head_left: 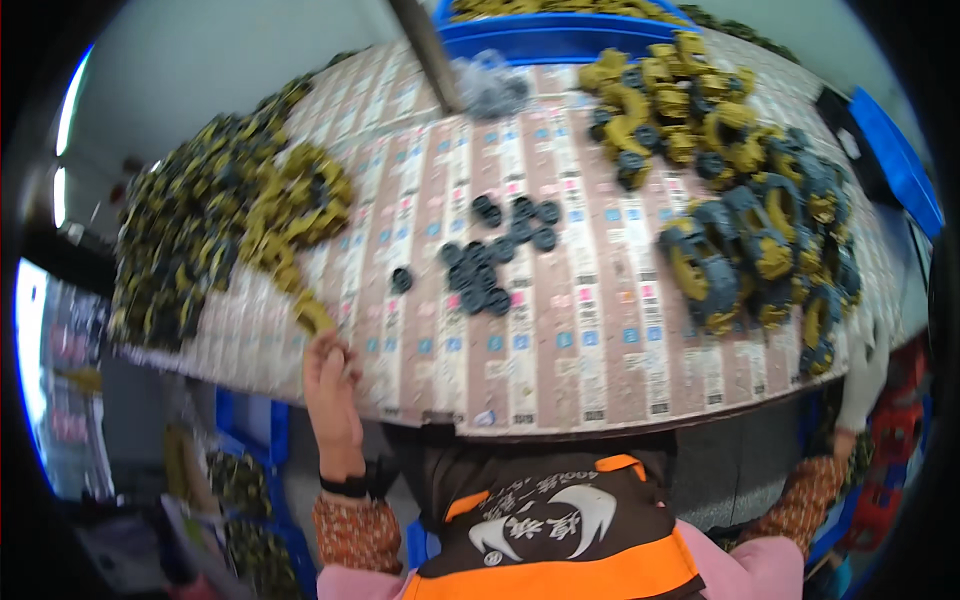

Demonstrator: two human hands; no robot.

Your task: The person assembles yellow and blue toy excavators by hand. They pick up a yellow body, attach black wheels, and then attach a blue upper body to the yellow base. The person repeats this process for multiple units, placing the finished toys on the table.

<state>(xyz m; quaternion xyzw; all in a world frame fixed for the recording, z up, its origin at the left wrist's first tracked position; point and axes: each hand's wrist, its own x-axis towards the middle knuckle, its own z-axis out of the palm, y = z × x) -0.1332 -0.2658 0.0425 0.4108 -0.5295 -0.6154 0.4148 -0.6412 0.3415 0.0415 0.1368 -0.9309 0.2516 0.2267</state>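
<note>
My left hand (333, 378), with a black band at its wrist, is at the table's front left. Its fingers are curled together, the tips on a curved yellow plastic part (312, 314). That part is at the near end of a trail running from a heap of yellow parts (305, 195). My right arm reaches out to the far right, past the table's edge. There my right hand (866, 375) seems covered by a pale glove, beside the yellow-and-grey assembled parts (765, 250); its fingers cannot be made out. Small dark grey round pieces (475, 275) lie mid-table.
A large mound of dark grey and yellow parts (190, 220) covers the table's left side. More yellow parts (680, 95) lie at the back right. A blue tray (560, 40), a clear plastic bag (490, 85) and a post (428, 55) are at the back. Blue bins (255, 425) stand below the table.
</note>
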